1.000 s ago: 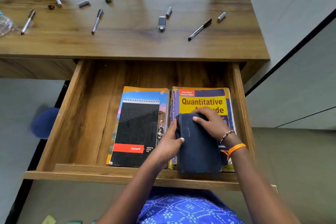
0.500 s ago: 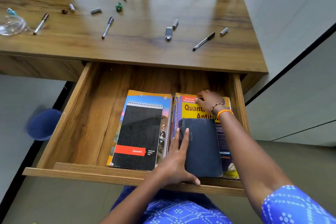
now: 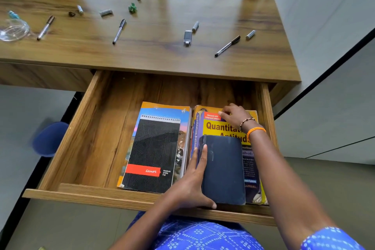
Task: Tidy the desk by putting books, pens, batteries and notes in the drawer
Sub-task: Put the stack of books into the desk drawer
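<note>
**Fingers flat against the dark book, tabletop clutter not yet cleared**

Fingers of the left hand laid straight along the left edge of the dark blue book, thumb tucked at its near corner; pressed, not clasped. Right hand set beyond them, bent over the far end of the yellow book; could not tell whether gripping that edge or merely resting there.

Judged the likeliest slip: a sideways push from the straight fingers skating the dark blue book off the glossy yellow cover toward the right wall of the drawer. Judged a second one: a tug on the yellow book's far edge tipping the smaller book riding on it. Judged a third: the near ends of both books, close to the drawer front beneath the left thumb, catching when shut.

Held within the drawer: the dark blue book stacked on the yellow book under the fingers, and just left of the fingers a spiral pad lying on a colourful book. Bare wood further left.

Left well beyond the fingers on the tabletop: a pen with a battery near it, a second pen, a third pen, more batteries and a small silver device. None yet stowed.
</note>
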